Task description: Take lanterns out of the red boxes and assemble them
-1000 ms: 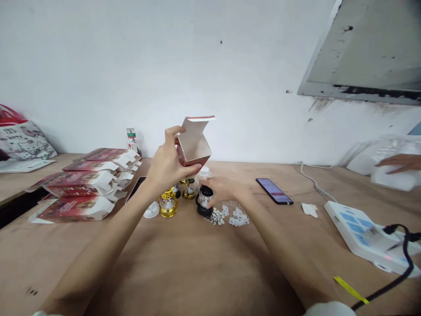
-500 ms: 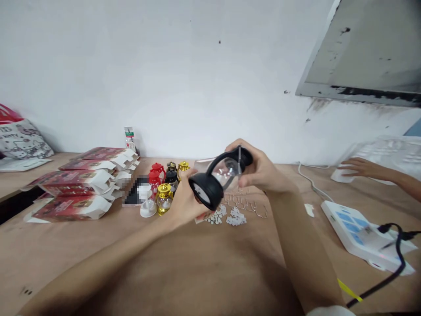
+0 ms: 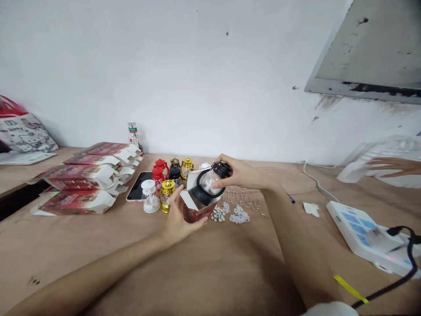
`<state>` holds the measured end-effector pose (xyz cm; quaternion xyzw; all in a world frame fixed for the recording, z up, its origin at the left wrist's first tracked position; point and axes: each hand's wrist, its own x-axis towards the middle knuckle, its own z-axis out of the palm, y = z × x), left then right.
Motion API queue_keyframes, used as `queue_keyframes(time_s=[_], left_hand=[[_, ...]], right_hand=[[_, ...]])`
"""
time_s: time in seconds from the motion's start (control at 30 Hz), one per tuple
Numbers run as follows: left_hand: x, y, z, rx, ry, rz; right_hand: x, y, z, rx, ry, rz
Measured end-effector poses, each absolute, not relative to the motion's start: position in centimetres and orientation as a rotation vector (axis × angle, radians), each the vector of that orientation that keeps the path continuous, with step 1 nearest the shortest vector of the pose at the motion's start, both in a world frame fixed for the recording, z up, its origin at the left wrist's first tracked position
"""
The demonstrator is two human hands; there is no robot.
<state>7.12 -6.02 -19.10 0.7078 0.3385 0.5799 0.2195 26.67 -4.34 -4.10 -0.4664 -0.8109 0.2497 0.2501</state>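
Note:
My left hand (image 3: 177, 221) grips a small red and white carton (image 3: 196, 210) with its top flaps open, held low over the wooden table (image 3: 204, 272). My right hand (image 3: 240, 173) holds a small black lantern (image 3: 208, 186) with a clear globe, tilted, its black base sitting in the carton's open mouth. Just behind stand several little lanterns: red (image 3: 159, 171), gold (image 3: 167, 193), black (image 3: 174, 173) and a white one (image 3: 150, 197).
Flat red cartons (image 3: 79, 184) are stacked at the left beside a phone (image 3: 140, 186). Small white parts (image 3: 230, 215) and wire hooks (image 3: 246, 199) lie at centre. A white power strip (image 3: 362, 230) with black cable sits right. Another person's hand (image 3: 391, 164) rests on white bags.
The carton was held up high while my right hand took the black lantern off the table. Then the lantern was lifted and turned, and now its base enters the carton held low.

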Motion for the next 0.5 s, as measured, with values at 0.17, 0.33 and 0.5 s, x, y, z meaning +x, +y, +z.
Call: queue_keyframes(time_s=[0.17, 0.33, 0.5], left_hand=[[6.9, -5.9, -19.9, 2.052, 0.966, 1.577], [6.7, -5.5, -20.6, 2.109, 0.976, 1.529], [6.6, -5.2, -21.1, 2.248, 0.933, 1.581]], right_hand=[[25.0, -5.7, -4.5, -1.372, -2.170, 0.439], [24.4, -6.2, -4.5, -1.291, -2.218, 0.302], [24.1, -6.5, -4.7, -1.322, -2.290, 0.219]])
